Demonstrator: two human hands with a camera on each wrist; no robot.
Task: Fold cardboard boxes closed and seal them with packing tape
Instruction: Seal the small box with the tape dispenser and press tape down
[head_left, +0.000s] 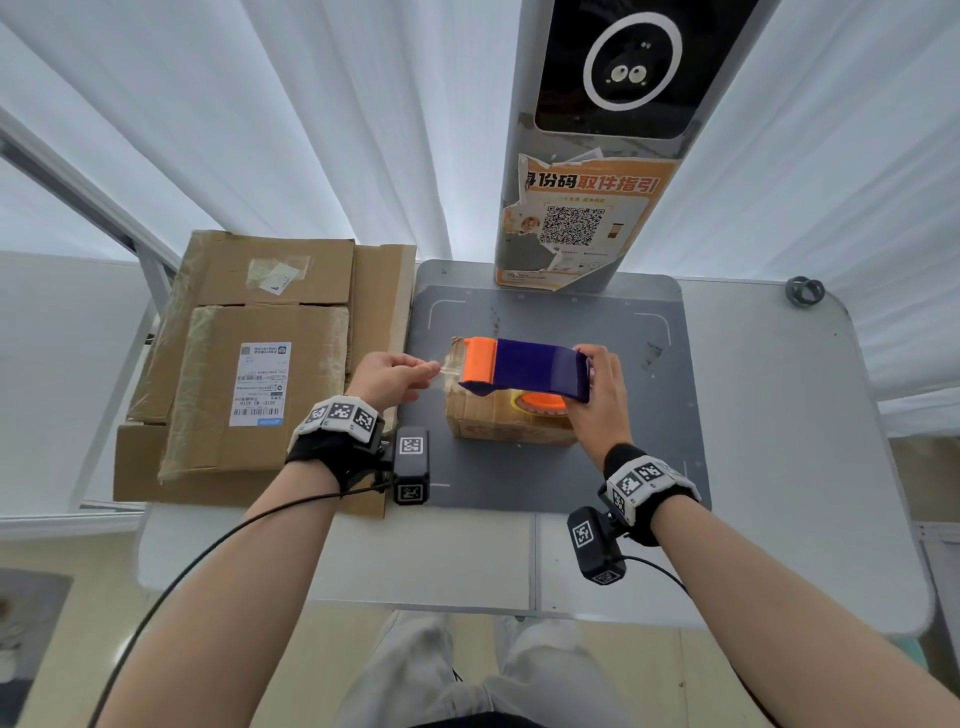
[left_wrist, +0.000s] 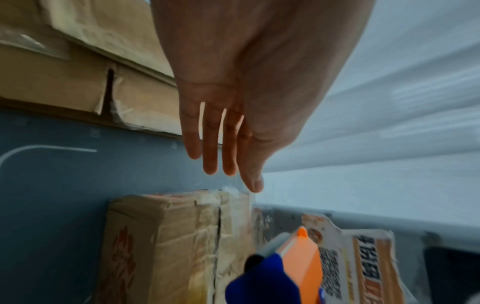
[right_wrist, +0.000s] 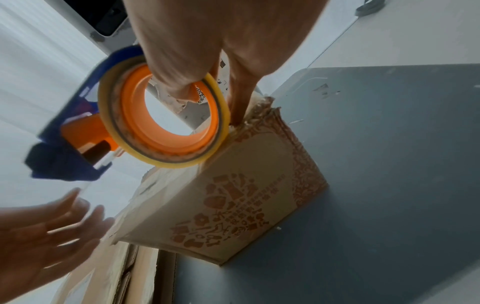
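A small brown cardboard box (head_left: 506, 421) with old tape on its closed flaps stands on the grey mat (head_left: 597, 478). Just above its top, my right hand (head_left: 597, 379) grips a blue and orange tape dispenser (head_left: 524, 369). In the right wrist view the thumb hooks into the orange core of the tape roll (right_wrist: 166, 123), above the box (right_wrist: 233, 205). My left hand (head_left: 428, 370) pinches the end of the clear tape (head_left: 448, 370), pulled out to the left of the dispenser's orange front. In the left wrist view the other fingers (left_wrist: 210, 144) hang straight above the box (left_wrist: 161, 246).
Flattened cardboard boxes (head_left: 260, 364), one with a shipping label, lie stacked to the left of the mat. A grey kiosk pillar (head_left: 576, 223) with an orange QR poster stands at the mat's back edge. A small dark ring (head_left: 804, 292) lies at the white table's (head_left: 779, 467) back right corner.
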